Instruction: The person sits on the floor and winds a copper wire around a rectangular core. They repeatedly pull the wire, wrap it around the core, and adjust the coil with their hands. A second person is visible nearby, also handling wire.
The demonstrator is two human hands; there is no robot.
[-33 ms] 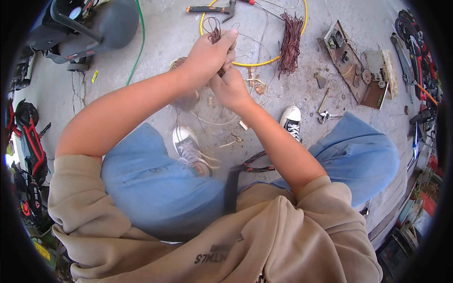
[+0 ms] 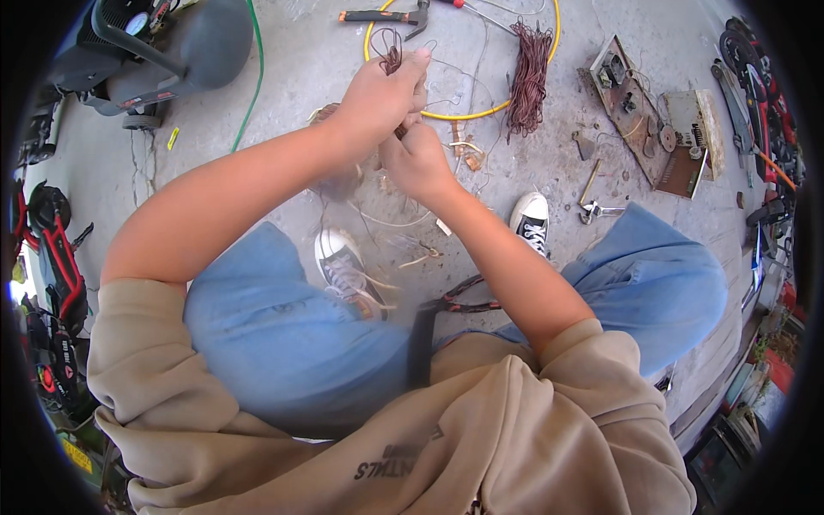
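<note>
My left hand (image 2: 378,96) is closed round a bundle of thin brown wire (image 2: 390,60), whose loops stick out beyond the fist. Just nearer to me, my right hand (image 2: 419,160) is wrapped round the same bundle, a bit of which shows between the hands. The two fists almost touch, and most of the wire is hidden inside them. A thin loose wire end curls up by my left thumb. Beneath my left forearm lies a blurred brownish heap (image 2: 336,184), partly covered; I cannot tell what it is.
Ahead lie a claw hammer (image 2: 382,15), a yellow hose loop (image 2: 470,115) and a brown wire hank (image 2: 528,81). Opened metal casing parts (image 2: 639,112) and an adjustable wrench (image 2: 598,211) are at right. An air compressor (image 2: 184,51) and green hose (image 2: 255,94) stand left. Wire scraps surround my shoes.
</note>
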